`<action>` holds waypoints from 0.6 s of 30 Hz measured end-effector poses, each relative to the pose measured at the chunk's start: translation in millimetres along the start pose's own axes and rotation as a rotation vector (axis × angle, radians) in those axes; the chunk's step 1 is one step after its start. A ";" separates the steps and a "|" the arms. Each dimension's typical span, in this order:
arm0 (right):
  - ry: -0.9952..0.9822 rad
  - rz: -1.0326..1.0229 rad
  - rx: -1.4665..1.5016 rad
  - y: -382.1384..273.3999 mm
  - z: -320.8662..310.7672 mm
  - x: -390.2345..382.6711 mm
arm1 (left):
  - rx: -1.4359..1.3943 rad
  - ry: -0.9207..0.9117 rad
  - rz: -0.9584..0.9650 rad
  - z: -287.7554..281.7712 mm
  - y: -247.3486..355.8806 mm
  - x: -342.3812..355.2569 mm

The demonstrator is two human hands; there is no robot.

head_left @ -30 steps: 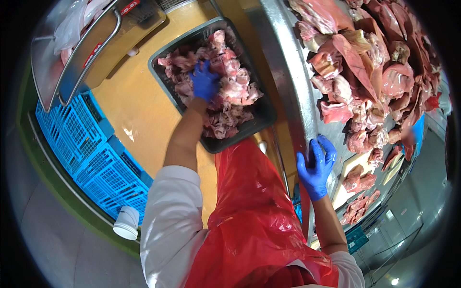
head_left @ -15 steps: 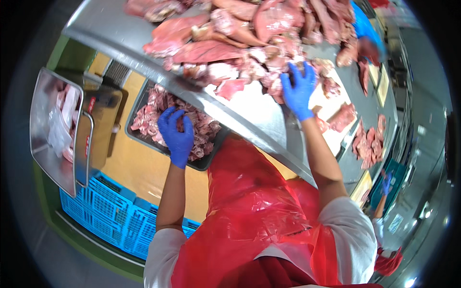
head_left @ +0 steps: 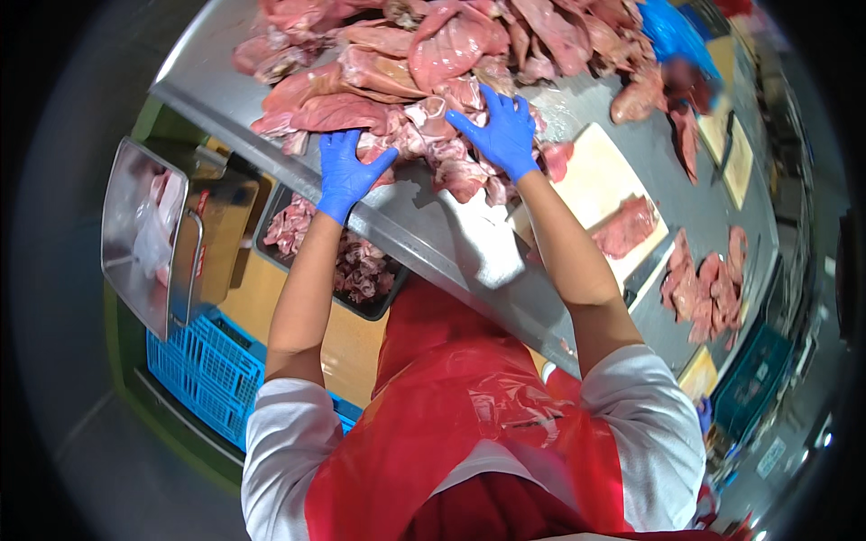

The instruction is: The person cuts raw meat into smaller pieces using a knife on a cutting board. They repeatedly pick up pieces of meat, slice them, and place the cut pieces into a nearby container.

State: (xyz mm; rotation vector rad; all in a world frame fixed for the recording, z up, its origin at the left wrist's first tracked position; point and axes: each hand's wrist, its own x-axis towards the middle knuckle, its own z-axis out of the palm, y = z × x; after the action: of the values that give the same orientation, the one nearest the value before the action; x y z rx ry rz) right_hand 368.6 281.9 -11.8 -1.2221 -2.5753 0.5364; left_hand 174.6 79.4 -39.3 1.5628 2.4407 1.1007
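Both my hands, in blue gloves, are at the near edge of a large pile of raw meat [head_left: 388, 63] on the steel table. My left hand [head_left: 347, 173] lies by the table's raised rim with fingers and thumb apart, its fingertips against the pile. Farther right, my right hand [head_left: 505, 135] has its fingers spread over meat trimmings [head_left: 460, 162], its palm side hidden. Between the hands are more pale and pink pieces. Below the rim, partly behind my left forearm, a dark tray [head_left: 374, 307] holds small trimmings.
Right of my right forearm, a cutting board [head_left: 586, 171] bears a meat slab [head_left: 627, 225], with a knife [head_left: 645, 270] beside it. Several cut pieces [head_left: 708, 288] lie farther right. Another knife [head_left: 727, 144] rests on a far board. Left are a steel bin [head_left: 135, 243] and blue crates [head_left: 203, 365].
My left hand has left the trimmings tray and come up over the table rim to the pile. My right hand has shifted left, pushing trimmings away from the cutting board.
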 end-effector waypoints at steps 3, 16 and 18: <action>-0.106 -0.153 0.259 13.6 -14.7 -4.4 | -0.271 -0.079 -0.169 -9.3 -17.2 -15.8; -0.138 -0.232 0.113 -32.9 5.6 -57.7 | -0.738 -0.204 -0.473 20.1 -9.0 -20.0; -0.080 -0.258 0.223 -39.8 -4.7 -80.6 | -0.611 -0.157 -0.445 0.5 -39.6 -26.2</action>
State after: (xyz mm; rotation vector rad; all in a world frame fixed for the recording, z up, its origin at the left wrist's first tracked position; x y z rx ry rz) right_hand 392.8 196.8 4.7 -0.7971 -2.5982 0.8022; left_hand 156.8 49.0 -71.2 0.8386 1.9350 1.3768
